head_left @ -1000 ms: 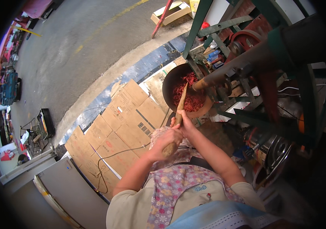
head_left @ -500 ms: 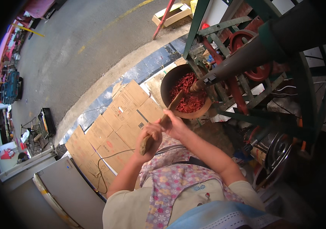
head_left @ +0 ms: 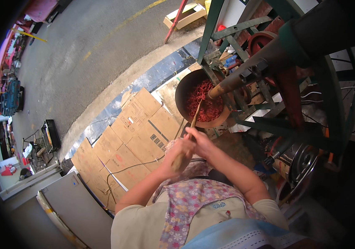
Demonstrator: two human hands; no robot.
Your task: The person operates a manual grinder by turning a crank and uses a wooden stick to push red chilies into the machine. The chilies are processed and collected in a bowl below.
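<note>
A long wooden stick [head_left: 195, 117] slants from my body up into a deep round pot [head_left: 181, 93]. My left hand [head_left: 180, 153] is closed around the stick's lower end. Higher on the stick, my right hand [head_left: 200, 142] is closed around it just outside the pot's near rim. In the pot lies a heap of red pieces that look like dried chillies [head_left: 205, 111], and the stick's far end rests among them. A thick pounding rod [head_left: 232, 83] of the machine comes down from the upper right, its wooden tip at the chillies. The stick's tip is partly hidden.
A green metal machine frame [head_left: 210, 31] with a red wheel [head_left: 261, 42] stands around the pot's right side. Flattened cardboard [head_left: 138, 120] covers the floor at left. A black cable [head_left: 138, 164] crosses it. A white appliance [head_left: 67, 203] is at lower left.
Both hands have shifted right and slightly down with the stick, which now stands steeper in the pot. The machine's rod and red parts have moved too.
</note>
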